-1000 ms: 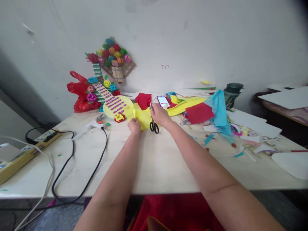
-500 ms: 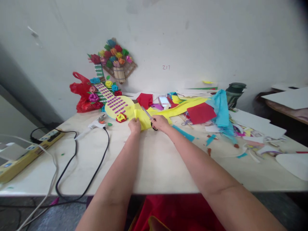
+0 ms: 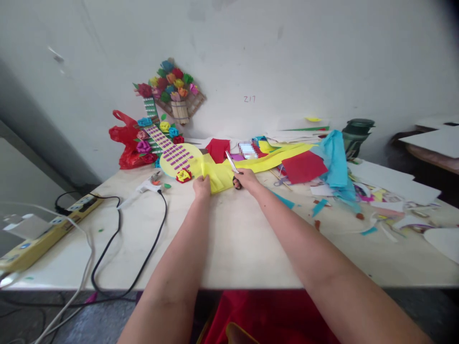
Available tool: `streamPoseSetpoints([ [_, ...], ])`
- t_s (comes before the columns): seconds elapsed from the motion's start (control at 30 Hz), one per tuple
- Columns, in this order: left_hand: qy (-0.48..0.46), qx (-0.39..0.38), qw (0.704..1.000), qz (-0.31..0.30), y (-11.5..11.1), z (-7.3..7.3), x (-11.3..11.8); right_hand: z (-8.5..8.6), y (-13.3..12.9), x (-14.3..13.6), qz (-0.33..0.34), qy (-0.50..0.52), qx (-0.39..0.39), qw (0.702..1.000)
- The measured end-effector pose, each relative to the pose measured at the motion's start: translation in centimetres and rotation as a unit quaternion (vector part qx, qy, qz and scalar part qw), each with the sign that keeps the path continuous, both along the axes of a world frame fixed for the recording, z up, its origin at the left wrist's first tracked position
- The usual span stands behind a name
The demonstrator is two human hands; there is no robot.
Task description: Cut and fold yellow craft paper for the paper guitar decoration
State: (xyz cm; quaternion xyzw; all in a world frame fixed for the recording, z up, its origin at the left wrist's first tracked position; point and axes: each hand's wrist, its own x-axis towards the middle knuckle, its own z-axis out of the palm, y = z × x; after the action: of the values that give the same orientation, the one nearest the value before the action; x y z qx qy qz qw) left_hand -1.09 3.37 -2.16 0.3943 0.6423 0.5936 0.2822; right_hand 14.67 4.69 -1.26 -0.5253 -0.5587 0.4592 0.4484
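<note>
My left hand pinches the near left edge of a piece of yellow crepe paper. In my right hand is a pair of scissors, its blades pointing up and away beside the right edge of that piece. Behind the hands a long yellow paper strip runs off to the right. Just left of my left hand lies a yellow guitar-shaped craft with purple bars and a red and yellow paper flower.
A hot glue gun with a black cord lies left, near a yellow power strip. Red paper, blue paper and scraps cover the right. A dark bottle and a red bag stand near the wall.
The scissors have moved right, away from my left hand, and their blades now point more upright. My left hand still pinches the yellow paper. The view has shifted slightly.
</note>
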Motion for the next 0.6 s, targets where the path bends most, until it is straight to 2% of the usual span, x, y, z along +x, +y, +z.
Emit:
streamPoseSetpoints([
  [0.13, -0.042, 0.006, 0.999, 0.0, 0.2, -0.1, 0.3, -0.1, 0.5, 0.2, -0.016, 0.009, 0.002, 1.0],
  [0.27, -0.065, 0.008, 0.998, 0.003, 0.5, -0.4, 0.2, 0.8, -0.4, 0.4, -0.006, 0.049, -0.025, 0.998],
  [0.37, -0.066, 0.005, 0.998, 0.008, 0.5, -0.4, 0.1, 1.9, -1.5, 0.5, 0.017, 0.139, -0.078, 0.987],
  [0.47, -0.068, 0.006, 0.998, 0.01, 0.5, -0.3, 0.1, 2.7, -2.2, 0.7, 0.05, 0.197, -0.081, 0.976],
  [0.6, -0.083, 0.009, 0.996, 0.002, 0.4, -0.2, 0.2, 2.8, -2.4, 1.7, 0.107, 0.244, -0.088, 0.96],
])
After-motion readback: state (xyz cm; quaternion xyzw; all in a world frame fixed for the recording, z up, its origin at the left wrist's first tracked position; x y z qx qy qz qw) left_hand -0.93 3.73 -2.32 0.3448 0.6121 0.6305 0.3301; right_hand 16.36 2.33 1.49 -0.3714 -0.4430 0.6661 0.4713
